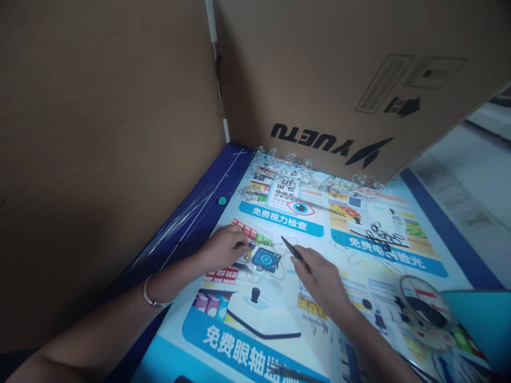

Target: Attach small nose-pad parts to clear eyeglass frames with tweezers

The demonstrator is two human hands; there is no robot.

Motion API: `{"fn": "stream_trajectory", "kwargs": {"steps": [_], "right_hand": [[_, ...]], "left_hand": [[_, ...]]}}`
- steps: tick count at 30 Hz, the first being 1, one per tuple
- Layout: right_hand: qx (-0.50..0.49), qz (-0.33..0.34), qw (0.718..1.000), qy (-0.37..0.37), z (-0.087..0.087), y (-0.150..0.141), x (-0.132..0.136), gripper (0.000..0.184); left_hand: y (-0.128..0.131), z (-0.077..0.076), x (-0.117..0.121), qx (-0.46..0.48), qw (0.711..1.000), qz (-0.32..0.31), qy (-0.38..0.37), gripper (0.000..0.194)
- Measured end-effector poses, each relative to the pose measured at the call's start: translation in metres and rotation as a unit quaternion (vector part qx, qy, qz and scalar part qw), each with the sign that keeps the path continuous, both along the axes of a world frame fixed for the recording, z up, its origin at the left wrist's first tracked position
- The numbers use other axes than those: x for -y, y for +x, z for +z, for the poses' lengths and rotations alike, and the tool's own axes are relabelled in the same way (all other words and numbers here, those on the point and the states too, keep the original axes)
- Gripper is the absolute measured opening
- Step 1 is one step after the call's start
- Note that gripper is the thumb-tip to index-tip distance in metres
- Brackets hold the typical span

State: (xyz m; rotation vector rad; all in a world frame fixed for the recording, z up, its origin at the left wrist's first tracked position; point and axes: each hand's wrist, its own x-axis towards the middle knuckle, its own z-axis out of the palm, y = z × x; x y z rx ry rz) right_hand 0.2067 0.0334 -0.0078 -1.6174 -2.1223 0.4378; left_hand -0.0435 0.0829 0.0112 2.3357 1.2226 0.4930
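My left hand (223, 246) rests on a printed poster (279, 319) that covers the table, its fingers curled and pinched on something small I cannot make out at their tips. My right hand (321, 279) lies a little to the right, closed on dark tweezers (293, 249) whose tip points up and left. Between the two hands lie thin clear wire pieces on the poster. A silver bangle (151, 298) circles my left wrist.
Tall cardboard panels (319, 69) wall in the table at the back and left. Clear crinkled bags (303, 165) lie along the back panel. Small black rings (381, 234) sit at the right. A clear round dish (425, 311) stands near the right edge. A green bead (222, 200) lies at the left.
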Motion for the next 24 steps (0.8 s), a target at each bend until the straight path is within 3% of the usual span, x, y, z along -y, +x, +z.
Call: {"fn": "stream_trajectory", "kwargs": {"steps": [14, 24], "right_hand": [[0.007, 0.007, 1.0, 0.023, 0.0, -0.001, 0.0, 0.033], [0.007, 0.009, 0.999, 0.033, 0.003, -0.003, 0.0, 0.029]], "left_hand": [[0.009, -0.007, 0.004, -0.002, 0.999, 0.044, 0.022, 0.011], [0.011, -0.008, 0.007, -0.038, 0.999, 0.027, 0.026, 0.008]]}}
